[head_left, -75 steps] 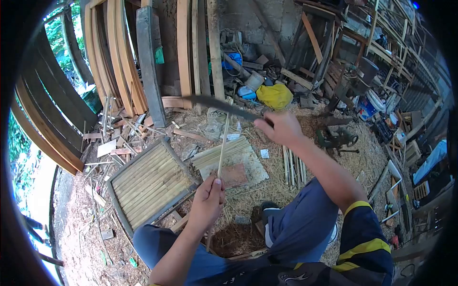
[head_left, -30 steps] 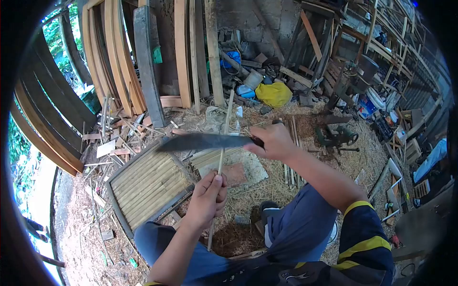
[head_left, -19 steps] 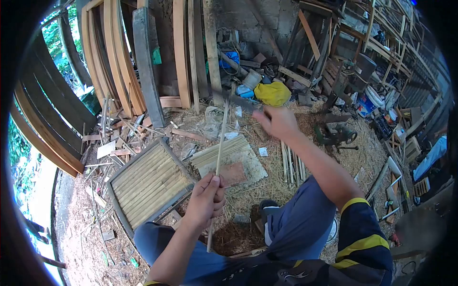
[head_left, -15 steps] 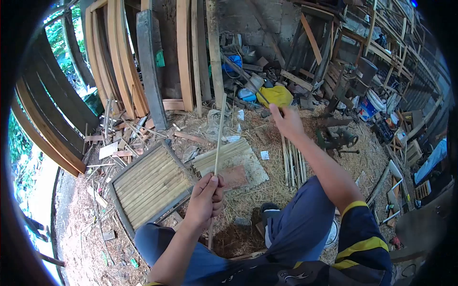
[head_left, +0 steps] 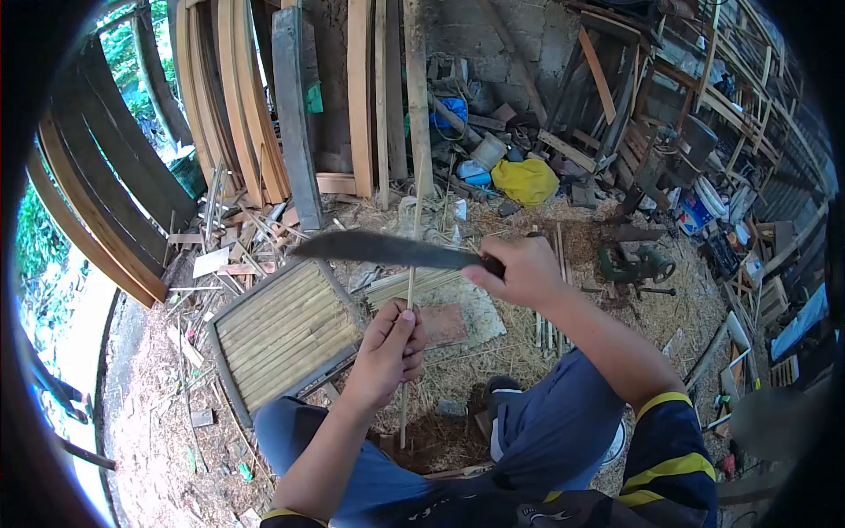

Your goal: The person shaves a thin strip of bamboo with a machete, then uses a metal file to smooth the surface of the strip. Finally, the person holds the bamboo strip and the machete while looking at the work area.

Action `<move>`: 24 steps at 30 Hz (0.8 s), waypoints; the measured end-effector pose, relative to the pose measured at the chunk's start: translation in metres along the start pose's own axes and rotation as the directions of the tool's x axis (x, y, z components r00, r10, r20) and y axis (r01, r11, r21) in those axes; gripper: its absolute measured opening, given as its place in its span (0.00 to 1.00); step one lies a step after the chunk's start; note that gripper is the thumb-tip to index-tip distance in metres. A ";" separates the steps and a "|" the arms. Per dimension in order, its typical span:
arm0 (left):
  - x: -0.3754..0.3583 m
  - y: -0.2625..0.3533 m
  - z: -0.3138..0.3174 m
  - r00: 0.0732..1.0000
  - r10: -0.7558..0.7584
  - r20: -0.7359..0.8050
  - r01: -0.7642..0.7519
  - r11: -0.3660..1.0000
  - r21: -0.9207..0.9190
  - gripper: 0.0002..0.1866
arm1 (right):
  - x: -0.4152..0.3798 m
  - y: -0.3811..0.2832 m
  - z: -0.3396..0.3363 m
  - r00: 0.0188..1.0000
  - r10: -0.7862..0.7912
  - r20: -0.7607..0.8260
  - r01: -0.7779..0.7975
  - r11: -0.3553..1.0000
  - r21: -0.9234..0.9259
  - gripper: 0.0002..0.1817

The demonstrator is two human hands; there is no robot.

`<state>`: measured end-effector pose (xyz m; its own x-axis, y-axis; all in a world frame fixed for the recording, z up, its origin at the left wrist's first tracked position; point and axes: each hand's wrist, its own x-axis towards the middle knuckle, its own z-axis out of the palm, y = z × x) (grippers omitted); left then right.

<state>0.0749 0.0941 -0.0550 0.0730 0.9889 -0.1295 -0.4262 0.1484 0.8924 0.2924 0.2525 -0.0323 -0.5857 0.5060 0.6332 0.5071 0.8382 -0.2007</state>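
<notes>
Closed around a thin bamboo strip (head_left: pixel 411 292), my left hand (head_left: pixel 380 356) keeps it nearly upright in front of me. The strip sticks out above my fist and below it. My right hand (head_left: pixel 524 271) grips the handle of a machete (head_left: pixel 370 248). Its long dark blade points left, broadside to me, and crosses in front of the strip a little above my left hand. Beyond my left hand, several thin bamboo strips (head_left: pixel 396 286) lie on a pale, worn board (head_left: pixel 480 304).
A framed bamboo-slat panel (head_left: pixel 282 339) lies at left beside my knee. More strips (head_left: pixel 547 330) lie on the shavings at right, near a green metal vise (head_left: pixel 642 264). Long planks (head_left: pixel 361 106) lean at the back. A yellow cloth (head_left: pixel 525 180) sits among scrap.
My right hand has come down, and the machete has turned from pointing up and away to lying across the strip, blade pointing left. My left hand still holds the strip.
</notes>
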 end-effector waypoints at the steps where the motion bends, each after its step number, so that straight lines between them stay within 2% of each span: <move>1: 0.000 0.003 0.002 1.000 -0.011 0.006 0.011 1.000 -0.003 0.10 | 0.001 -0.003 -0.001 0.999 -0.048 0.022 0.048 0.998 -0.038 0.32; 5: 0.001 0.008 0.006 1.000 0.002 -0.011 -0.002 1.000 0.022 0.12 | -0.001 -0.009 0.006 0.991 -0.105 0.079 0.115 0.984 -0.138 0.30; 11: 0.004 0.005 0.005 0.999 -0.010 -0.052 0.011 1.000 0.018 0.15 | 0.001 -0.017 0.009 0.980 -0.128 0.151 0.148 0.980 -0.129 0.31; 13: 0.004 0.003 0.005 0.998 0.007 -0.058 -0.005 0.999 0.036 0.14 | 0.007 -0.008 0.009 0.984 -0.124 0.130 0.144 0.977 -0.157 0.31; 14: 0.003 0.004 0.006 0.998 -0.004 -0.065 0.006 1.000 0.028 0.14 | 0.009 -0.002 0.009 0.985 -0.118 0.122 0.138 0.976 -0.169 0.31; 17: 0.002 0.005 0.008 0.997 -0.026 -0.079 0.028 0.999 0.024 0.14 | 0.018 0.020 0.010 0.998 0.048 -0.044 -0.053 0.989 -0.141 0.33; 18: 0.003 0.003 0.007 0.996 -0.026 -0.080 0.030 0.999 0.041 0.14 | 0.018 0.020 0.008 0.996 0.079 -0.036 -0.083 0.986 -0.143 0.33; 21: 0.006 -0.001 0.006 0.996 -0.014 -0.083 0.018 0.998 0.056 0.13 | 0.004 0.002 0.011 0.990 -0.049 0.136 0.076 0.976 -0.203 0.34; 24: 0.003 0.002 0.008 0.994 -0.031 -0.104 0.040 0.996 0.080 0.13 | 0.010 0.013 0.014 0.995 0.068 0.080 -0.056 0.988 -0.143 0.31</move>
<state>0.0818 0.0976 -0.0502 -0.0078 0.9794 -0.2017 -0.3497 0.1863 0.9181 0.2842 0.2717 -0.0390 -0.5983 0.5764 0.5566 0.6244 0.7707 -0.1270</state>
